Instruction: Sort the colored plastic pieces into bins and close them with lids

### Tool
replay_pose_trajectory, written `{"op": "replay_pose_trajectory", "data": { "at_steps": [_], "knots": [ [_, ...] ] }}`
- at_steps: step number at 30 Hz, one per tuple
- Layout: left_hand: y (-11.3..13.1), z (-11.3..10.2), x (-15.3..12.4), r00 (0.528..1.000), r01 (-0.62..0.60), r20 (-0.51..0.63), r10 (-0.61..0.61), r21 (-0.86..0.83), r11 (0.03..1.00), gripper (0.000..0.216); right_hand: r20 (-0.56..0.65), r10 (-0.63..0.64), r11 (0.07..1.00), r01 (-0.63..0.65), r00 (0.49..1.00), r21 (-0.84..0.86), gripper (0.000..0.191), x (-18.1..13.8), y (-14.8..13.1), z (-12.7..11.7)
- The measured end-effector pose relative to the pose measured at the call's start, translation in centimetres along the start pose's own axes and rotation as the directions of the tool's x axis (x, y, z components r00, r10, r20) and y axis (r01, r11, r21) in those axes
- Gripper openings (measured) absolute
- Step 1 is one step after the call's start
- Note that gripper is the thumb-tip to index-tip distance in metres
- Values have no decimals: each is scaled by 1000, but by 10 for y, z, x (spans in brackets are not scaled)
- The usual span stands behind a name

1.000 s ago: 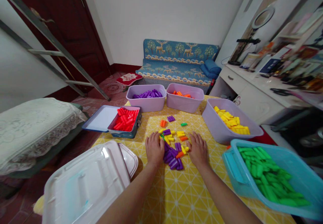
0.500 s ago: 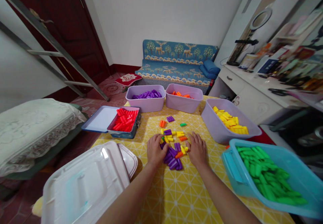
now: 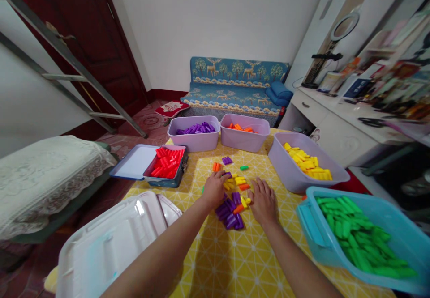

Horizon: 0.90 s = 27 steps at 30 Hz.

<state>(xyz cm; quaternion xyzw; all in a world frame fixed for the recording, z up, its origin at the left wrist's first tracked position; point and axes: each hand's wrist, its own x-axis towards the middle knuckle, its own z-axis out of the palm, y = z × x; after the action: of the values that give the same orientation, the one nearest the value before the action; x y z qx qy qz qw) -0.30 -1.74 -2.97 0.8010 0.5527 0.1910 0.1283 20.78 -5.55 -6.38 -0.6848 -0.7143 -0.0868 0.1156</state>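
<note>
My left hand (image 3: pixel 214 189) is cupped at the left side of a small heap of plastic pieces, its thumb and fingers apart around some yellow pieces (image 3: pixel 230 184). Its fingertips reach a purple piece that they partly hide. Below it lies a cluster of purple pieces (image 3: pixel 231 213). My right hand (image 3: pixel 264 199) rests on the table with fingers spread, its thumb beside yellow pieces (image 3: pixel 245 202) and an orange piece (image 3: pixel 238 208). Farther back lie joined orange pieces (image 3: pixel 217 166), joined purple pieces (image 3: pixel 227 160) and a green piece (image 3: pixel 244 168).
Around the yellow tablecloth (image 3: pixel 231 262) stand a purple-filled bin (image 3: pixel 193 142), an orange-filled bin (image 3: pixel 243 142), a yellow-filled bin (image 3: pixel 285 163), a turquoise bin (image 3: pixel 316 240) of green pieces and a tin (image 3: pixel 164 182) of red pieces. White lids (image 3: pixel 110 240) lie at left.
My left hand has moved right and slightly up, over the yellow pieces. A bit of green now shows to its left. My right hand has stayed almost still.
</note>
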Motion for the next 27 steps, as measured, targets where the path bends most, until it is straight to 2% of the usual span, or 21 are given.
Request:
{"op": "replay_pose_trajectory", "data": {
  "at_steps": [2, 8, 13, 16, 20, 23, 27],
  "knots": [
    [0, -3, 6, 999, -29, 38, 28, 30, 999, 51, -2, -6, 1000, 6, 1000, -2, 45, 0, 0, 0],
    [-3, -15, 15, 997, -10, 79, 3, 87, 996, 32, 58, 1, 998, 2, 998, -57, 47, 1, -1, -2],
    [-6, -9, 15, 998, 54, 39, -55, 22, 998, 30, 177, -161, 982, 175, 971, -66, 53, 12, 4, 3],
    [-8, -1, 14, 996, 88, -18, -90, -69, 994, 27, 188, -228, 971, 237, 955, -30, 54, 20, 5, 6],
    [-9, -1, 19, 988, 86, -104, -113, -235, 968, 20, 153, -130, 991, 130, 980, 7, 52, 27, -4, 10],
    [-15, -20, 35, 955, 51, -256, -148, -348, 936, 18, 90, -102, 995, 101, 991, 15, 50, 27, -10, 11],
    [-35, -69, 76, 847, 20, -478, -232, -408, 913, 17, 49, -120, 993, 120, 992, 3, 50, 25, -11, 11]
  ]
}}
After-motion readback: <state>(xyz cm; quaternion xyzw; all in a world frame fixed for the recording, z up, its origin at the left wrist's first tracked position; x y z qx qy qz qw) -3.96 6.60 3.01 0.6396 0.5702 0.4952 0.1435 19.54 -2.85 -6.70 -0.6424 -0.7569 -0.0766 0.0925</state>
